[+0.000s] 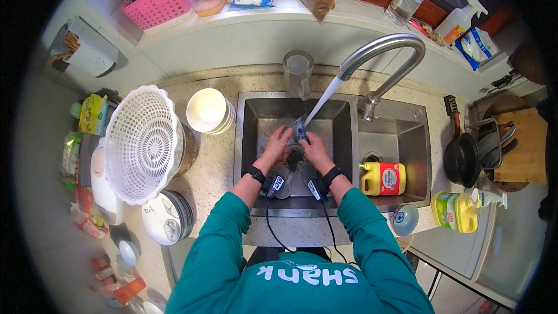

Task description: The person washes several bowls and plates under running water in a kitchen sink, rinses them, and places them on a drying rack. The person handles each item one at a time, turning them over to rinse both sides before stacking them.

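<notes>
Over the left basin of a stainless steel sink, my right hand grips a small blue-and-white piece of crockery, seen edge-on. A stream of water from the curved metal faucet falls on it. My left hand is just to its left, fingers partly curled, with nothing plainly held; whether its fingertips touch the piece cannot be told. Below my hands lie the drain and a clear, roundish utensil in the basin, partly hidden by the wrists.
White bowls, a large white plastic colander and stacked plates stand left. A glass pitcher is behind the sink. A yellow detergent jug sits in the right basin. A bowl and black pan are right.
</notes>
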`<state>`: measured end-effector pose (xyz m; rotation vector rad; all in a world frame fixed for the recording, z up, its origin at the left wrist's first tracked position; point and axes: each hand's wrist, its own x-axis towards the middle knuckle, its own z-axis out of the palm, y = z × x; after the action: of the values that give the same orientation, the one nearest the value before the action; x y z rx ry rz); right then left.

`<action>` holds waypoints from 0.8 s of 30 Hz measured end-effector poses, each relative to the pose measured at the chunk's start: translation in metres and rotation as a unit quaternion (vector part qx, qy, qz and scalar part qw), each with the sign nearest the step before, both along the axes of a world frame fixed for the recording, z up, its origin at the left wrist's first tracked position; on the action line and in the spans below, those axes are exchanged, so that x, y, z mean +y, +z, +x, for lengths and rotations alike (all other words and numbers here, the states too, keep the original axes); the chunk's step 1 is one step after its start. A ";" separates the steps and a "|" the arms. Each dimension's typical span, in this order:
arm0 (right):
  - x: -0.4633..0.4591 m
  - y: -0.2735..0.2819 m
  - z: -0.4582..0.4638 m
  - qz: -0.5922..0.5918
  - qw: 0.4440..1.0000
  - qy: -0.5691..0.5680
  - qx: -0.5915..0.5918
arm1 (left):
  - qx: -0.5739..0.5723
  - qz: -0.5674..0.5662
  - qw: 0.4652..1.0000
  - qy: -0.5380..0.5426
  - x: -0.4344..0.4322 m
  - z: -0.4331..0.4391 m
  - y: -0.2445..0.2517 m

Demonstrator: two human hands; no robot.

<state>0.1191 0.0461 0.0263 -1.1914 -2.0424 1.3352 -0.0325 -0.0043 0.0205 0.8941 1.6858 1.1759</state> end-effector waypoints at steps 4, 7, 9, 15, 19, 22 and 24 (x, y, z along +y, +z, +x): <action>-0.015 0.010 -0.007 0.249 0.930 0.111 -0.245 | -0.294 -0.156 0.942 0.046 0.002 0.013 -0.009; -0.025 0.020 0.000 0.285 0.888 0.175 -0.316 | -0.400 -0.221 0.887 0.059 0.008 0.021 -0.032; -0.029 0.027 0.015 0.306 0.884 0.186 -0.301 | -0.382 -0.237 0.891 0.066 0.008 0.028 -0.051; -0.035 0.030 0.073 0.210 0.956 0.016 -0.203 | -0.370 -0.093 0.918 0.108 0.005 0.046 -0.076; -0.035 0.014 0.087 0.074 0.981 -0.020 -0.177 | 0.053 -0.069 0.996 0.014 0.009 0.023 -0.060; -0.039 0.008 0.082 0.074 0.978 0.001 -0.194 | 0.452 -0.033 0.885 -0.102 0.005 0.003 -0.031; -0.042 0.011 0.078 0.128 0.968 0.000 -0.217 | 0.505 -0.019 0.843 -0.183 -0.004 -0.002 -0.007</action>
<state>0.1973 0.0038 0.0373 -1.4561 -2.4203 0.8209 -0.0348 -0.0078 0.0132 1.9230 2.1469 0.3623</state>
